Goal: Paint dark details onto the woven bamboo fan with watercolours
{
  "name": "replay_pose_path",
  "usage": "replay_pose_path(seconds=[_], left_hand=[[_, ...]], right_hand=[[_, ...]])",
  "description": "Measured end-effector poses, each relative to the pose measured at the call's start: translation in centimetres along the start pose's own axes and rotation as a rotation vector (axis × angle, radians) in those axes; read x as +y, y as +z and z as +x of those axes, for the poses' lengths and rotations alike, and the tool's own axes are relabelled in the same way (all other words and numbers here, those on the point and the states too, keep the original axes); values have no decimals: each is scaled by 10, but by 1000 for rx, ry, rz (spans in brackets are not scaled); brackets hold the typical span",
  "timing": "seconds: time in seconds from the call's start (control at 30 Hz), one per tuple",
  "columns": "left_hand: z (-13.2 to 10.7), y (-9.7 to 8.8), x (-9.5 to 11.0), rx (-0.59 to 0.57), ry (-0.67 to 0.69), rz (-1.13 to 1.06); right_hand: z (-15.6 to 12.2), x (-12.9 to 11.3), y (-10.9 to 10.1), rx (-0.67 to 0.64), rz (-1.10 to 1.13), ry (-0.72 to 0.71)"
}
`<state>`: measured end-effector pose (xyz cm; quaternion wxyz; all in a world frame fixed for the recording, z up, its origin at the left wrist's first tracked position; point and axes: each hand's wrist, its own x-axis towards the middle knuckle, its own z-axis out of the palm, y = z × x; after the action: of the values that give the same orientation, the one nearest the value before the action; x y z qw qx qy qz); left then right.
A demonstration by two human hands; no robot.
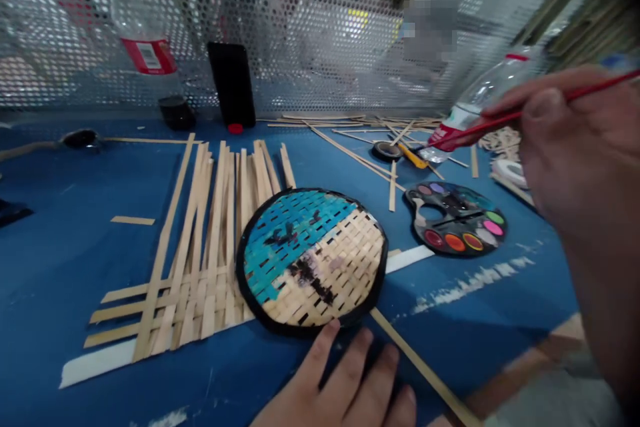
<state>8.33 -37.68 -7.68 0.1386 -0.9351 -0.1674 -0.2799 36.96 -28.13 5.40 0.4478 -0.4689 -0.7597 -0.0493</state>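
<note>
A round woven bamboo fan (345, 260) with a black rim lies on the blue table. Its upper left part is painted blue, the rest is bare weave, and dark painted marks cross both. My left hand (345, 380) rests with fingers spread, the index fingertip touching the fan's lower rim. Up at the right, my right hand (575, 140) grips a thin red paintbrush (480, 128), its tip pointing left above the table. Below that brush sits a dark paint palette (457, 220) with round wells of several colours and a thumb hole.
Loosely woven bamboo strips (215, 240) lie left of the fan, over white tape (97, 363). Behind stand a black phone (233, 83), a bottle (150, 53) and another bottle (467, 103). A tape roll (387, 151) and yellow cutter (414, 157) lie near a perforated metal screen (300, 33).
</note>
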Motion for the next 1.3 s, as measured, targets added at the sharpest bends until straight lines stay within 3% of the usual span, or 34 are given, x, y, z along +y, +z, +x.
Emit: replay_pose_path(seconds=[0.1,0.2,0.37,0.63,0.87,1.07,1.2,1.3], left_hand=[[3,-6,-5,-71,41,-43],[4,-14,-9,-179,115,-51],[1,-18,-9,-231,150,-69],[-3,-14,-8,-254,190,-16],[3,-16,-10,-220,185,-22],[2,-15,-8,-238,170,-34],[1,-16,-8,-242,155,-61],[2,-17,-8,-246,172,-25]], right_hand=[[-34,26,-31,-33,-49,254],[-79,52,-48,-33,-304,409],[-125,81,-51,9,-504,460],[-130,94,-35,25,-511,483],[-131,89,-35,26,-504,533],[-137,88,-37,144,-458,545],[-139,88,-37,53,-426,578],[-139,85,-37,115,-429,587]])
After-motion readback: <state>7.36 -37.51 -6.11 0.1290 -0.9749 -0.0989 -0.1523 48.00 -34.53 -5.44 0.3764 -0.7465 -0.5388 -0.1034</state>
